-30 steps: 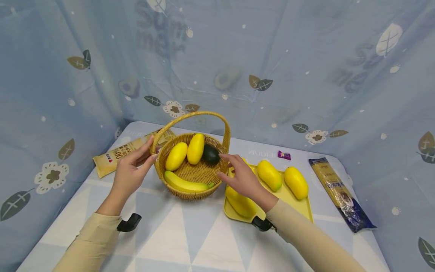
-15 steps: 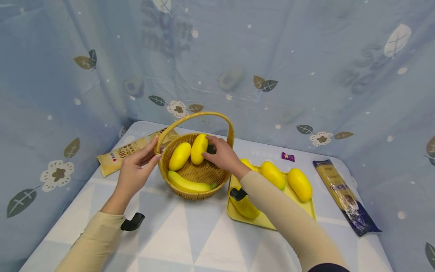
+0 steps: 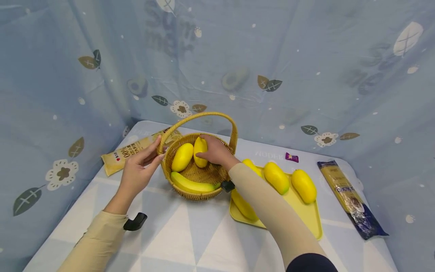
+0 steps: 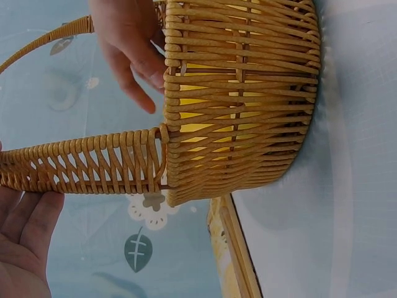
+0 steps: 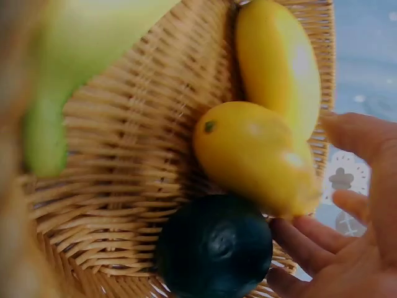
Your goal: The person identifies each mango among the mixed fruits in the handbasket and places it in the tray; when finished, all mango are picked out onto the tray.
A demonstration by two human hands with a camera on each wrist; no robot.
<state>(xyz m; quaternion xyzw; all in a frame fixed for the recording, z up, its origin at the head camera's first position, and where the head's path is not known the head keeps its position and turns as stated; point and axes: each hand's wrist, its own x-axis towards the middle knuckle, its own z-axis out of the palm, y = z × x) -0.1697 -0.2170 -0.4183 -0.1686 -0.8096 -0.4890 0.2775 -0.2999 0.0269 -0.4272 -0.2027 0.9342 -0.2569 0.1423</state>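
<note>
A round wicker basket with a tall handle stands on the table. My left hand holds the handle's left base between thumb and fingers; in the left wrist view the fingers lie against the handle's side. My right hand reaches inside, with thumb and fingers around the right-hand mango. Beside it lies another mango, and a banana curves along the near rim. A dark green avocado sits beside the right fingers; in the head view the hand hides it.
Right of the basket, a yellow tray carries several mangoes, partly behind the right sleeve. A purple candy lies behind it. A gold-blue packet lies far right; a tan packet lies behind the left hand.
My right hand has moved left from the basket's right rim, past the avocado, to the right-hand mango, which has shifted slightly nearer. The left hand stays at the handle.
</note>
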